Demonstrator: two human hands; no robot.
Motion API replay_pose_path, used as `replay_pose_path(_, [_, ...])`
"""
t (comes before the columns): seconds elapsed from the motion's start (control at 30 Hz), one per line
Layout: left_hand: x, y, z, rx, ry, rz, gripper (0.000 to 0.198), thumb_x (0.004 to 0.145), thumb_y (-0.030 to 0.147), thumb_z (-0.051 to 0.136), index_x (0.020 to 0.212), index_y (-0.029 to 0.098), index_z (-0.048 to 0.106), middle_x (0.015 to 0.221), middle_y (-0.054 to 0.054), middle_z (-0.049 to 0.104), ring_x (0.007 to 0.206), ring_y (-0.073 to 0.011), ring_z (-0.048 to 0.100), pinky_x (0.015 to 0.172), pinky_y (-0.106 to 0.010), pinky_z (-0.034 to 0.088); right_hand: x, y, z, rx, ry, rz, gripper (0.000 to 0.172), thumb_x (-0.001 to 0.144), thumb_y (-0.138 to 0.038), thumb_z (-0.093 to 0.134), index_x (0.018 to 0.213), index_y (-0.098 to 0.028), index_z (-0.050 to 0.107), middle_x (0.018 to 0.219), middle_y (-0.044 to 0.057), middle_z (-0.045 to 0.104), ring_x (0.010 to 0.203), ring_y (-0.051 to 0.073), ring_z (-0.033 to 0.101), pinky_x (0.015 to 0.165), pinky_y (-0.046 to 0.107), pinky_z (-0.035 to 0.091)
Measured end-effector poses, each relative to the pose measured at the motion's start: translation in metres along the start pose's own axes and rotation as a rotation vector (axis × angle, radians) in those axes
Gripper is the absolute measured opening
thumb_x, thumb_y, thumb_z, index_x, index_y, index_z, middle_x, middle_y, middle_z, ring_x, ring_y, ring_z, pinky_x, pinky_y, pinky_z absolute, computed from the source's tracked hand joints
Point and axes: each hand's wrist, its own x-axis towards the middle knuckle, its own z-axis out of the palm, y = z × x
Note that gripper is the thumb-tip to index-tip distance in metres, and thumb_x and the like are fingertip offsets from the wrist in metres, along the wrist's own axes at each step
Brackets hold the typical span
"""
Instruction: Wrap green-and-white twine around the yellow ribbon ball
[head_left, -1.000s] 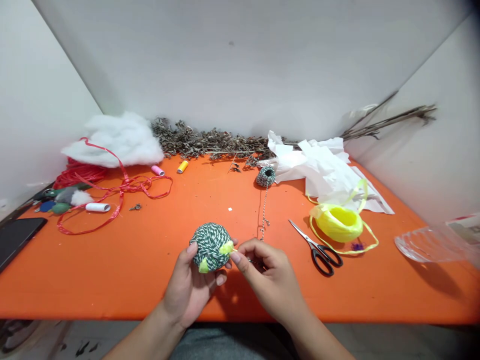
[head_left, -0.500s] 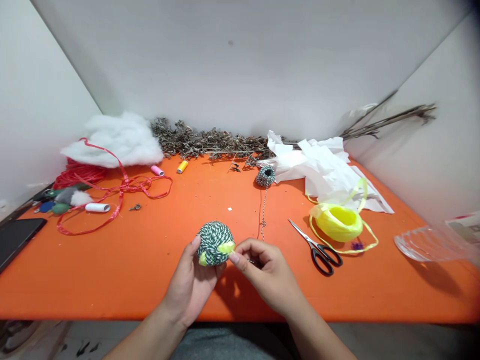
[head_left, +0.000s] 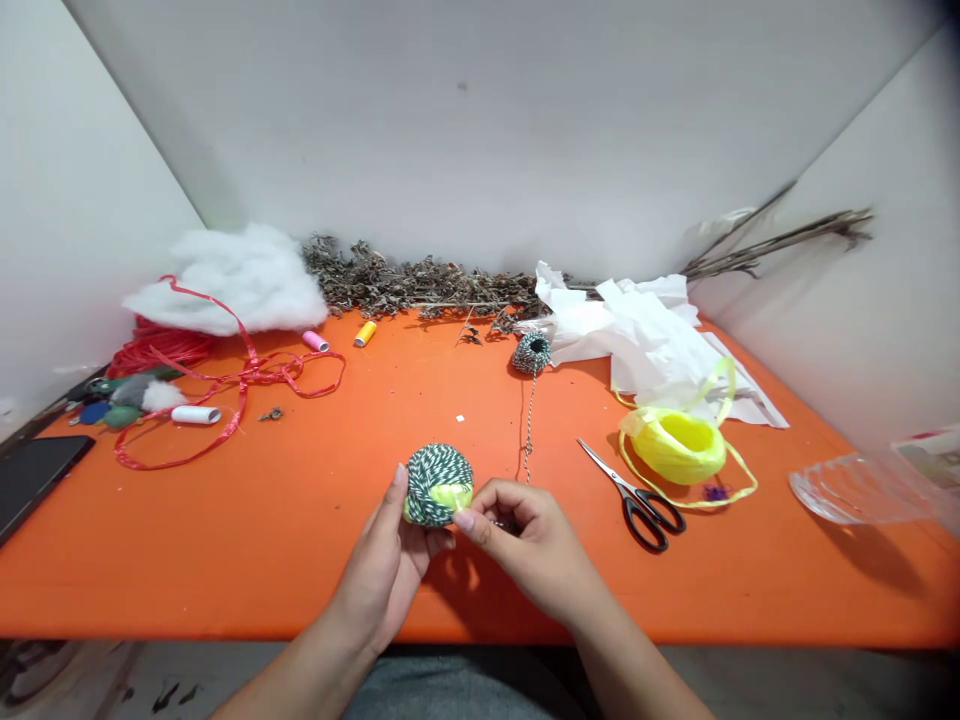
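Observation:
Cupped in my left hand (head_left: 382, 555) is a ball (head_left: 439, 472) wound with green and white twine, with yellow patches showing through the winding. The thumb lies along the ball's left side, and the other fingers support it from beneath. Close against the ball's lower right, my right hand (head_left: 517, 525) has its thumb and forefinger closed on the twine; a bit of it shows beneath the fingers. That twine (head_left: 529, 430) runs back over the table to a small hollow twine roll (head_left: 532, 352). What the right fingertips pinch is partly hidden.
Scissors (head_left: 637, 505) and a yellow plastic ribbon roll (head_left: 679, 445) lie to the right, near a clear plastic container (head_left: 862, 487). White paper (head_left: 645, 330) and dried twigs (head_left: 420, 285) line the back. Stuffing (head_left: 240, 280), red ribbon (head_left: 244, 385) and thread spools (head_left: 196, 414) lie left.
The ball has turned in my left hand and shifted slightly right, so the yellow patches sit differently. My right hand stays almost in place beside it.

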Motion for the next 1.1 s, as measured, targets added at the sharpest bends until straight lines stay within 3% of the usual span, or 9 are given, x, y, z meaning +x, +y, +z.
replay_pose_path(0.17, [-0.0022, -0.001, -0.0016, 0.088, -0.064, 0.067, 0.051, 0.078, 0.057, 0.078, 0.104, 0.015, 0.069, 0.094, -0.008, 0.071, 0.075, -0.0144, 0.062, 0.061, -0.021, 0.055, -0.0002, -0.0028, 0.0012, 0.021, -0.014, 0.015, 0.04, 0.078, -0.049, 0.079, 0.066, -0.016, 0.06, 0.059, -0.002, 0.057, 0.053, 0.009, 0.044, 0.052, 0.022, 0.032])
replay_pose_path(0.27, [-0.0045, 0.0001, -0.0008, 0.223, -0.129, 0.086, 0.055, 0.066, 0.042, 0.091, 0.107, 0.015, 0.068, 0.095, -0.007, 0.07, 0.075, -0.014, 0.061, 0.058, -0.02, 0.055, -0.0007, -0.0024, 0.0001, 0.002, 0.006, 0.004, 0.041, 0.078, -0.049, 0.079, 0.066, -0.016, 0.059, 0.06, -0.001, 0.059, 0.055, 0.009, 0.046, 0.052, 0.022, 0.033])
replay_pose_path(0.33, [-0.0051, 0.001, 0.0, 0.271, -0.116, 0.053, 0.052, 0.063, 0.032, 0.093, 0.105, 0.015, 0.068, 0.096, -0.006, 0.07, 0.076, -0.0141, 0.061, 0.057, -0.02, 0.055, -0.001, -0.0023, -0.0007, -0.022, 0.013, -0.012, 0.041, 0.081, -0.05, 0.077, 0.067, -0.016, 0.059, 0.06, -0.002, 0.058, 0.055, 0.009, 0.046, 0.052, 0.022, 0.034])
replay_pose_path(0.6, [-0.0039, 0.0009, 0.0004, 0.235, -0.054, -0.014, 0.049, 0.061, 0.034, 0.094, 0.097, 0.014, 0.067, 0.092, -0.006, 0.071, 0.074, -0.0145, 0.064, 0.054, -0.021, 0.058, -0.0021, -0.001, -0.0001, -0.121, -0.005, -0.046, 0.037, 0.089, -0.046, 0.069, 0.069, -0.017, 0.06, 0.062, -0.001, 0.061, 0.056, 0.01, 0.05, 0.053, 0.022, 0.037])
replay_pose_path(0.73, [-0.0042, 0.001, -0.0004, 0.199, 0.014, -0.053, 0.041, 0.064, 0.028, 0.091, 0.095, 0.012, 0.068, 0.09, -0.006, 0.07, 0.072, -0.014, 0.064, 0.05, -0.019, 0.057, -0.0026, -0.0017, -0.0021, -0.152, -0.035, -0.044, 0.036, 0.09, -0.047, 0.068, 0.072, -0.017, 0.061, 0.064, -0.002, 0.06, 0.057, 0.011, 0.05, 0.054, 0.023, 0.037])
replay_pose_path(0.87, [-0.0037, 0.003, -0.0012, 0.138, 0.006, -0.065, 0.032, 0.073, 0.025, 0.084, 0.099, 0.013, 0.07, 0.094, -0.006, 0.071, 0.074, -0.0142, 0.065, 0.05, -0.018, 0.057, -0.0024, -0.0029, -0.0059, -0.153, -0.026, -0.053, 0.034, 0.093, -0.048, 0.064, 0.079, -0.017, 0.063, 0.068, -0.002, 0.056, 0.063, 0.012, 0.049, 0.058, 0.023, 0.037])
replay_pose_path(1.03, [-0.0015, 0.004, -0.0015, 0.094, -0.028, -0.073, 0.028, 0.081, 0.033, 0.078, 0.102, 0.016, 0.07, 0.101, -0.008, 0.073, 0.082, -0.0172, 0.068, 0.065, -0.027, 0.062, -0.0014, -0.0045, -0.0067, -0.091, -0.034, -0.046, 0.032, 0.094, -0.047, 0.063, 0.082, -0.017, 0.063, 0.07, -0.002, 0.056, 0.064, 0.011, 0.049, 0.059, 0.023, 0.037])
replay_pose_path(1.1, [-0.001, 0.0046, -0.0016, 0.074, -0.024, -0.054, 0.029, 0.082, 0.035, 0.077, 0.103, 0.016, 0.07, 0.104, -0.008, 0.073, 0.086, -0.0167, 0.067, 0.066, -0.025, 0.061, -0.0011, -0.0056, -0.0067, -0.085, -0.023, -0.052, 0.032, 0.093, -0.046, 0.064, 0.082, -0.016, 0.063, 0.069, -0.002, 0.055, 0.063, 0.011, 0.048, 0.059, 0.023, 0.037])
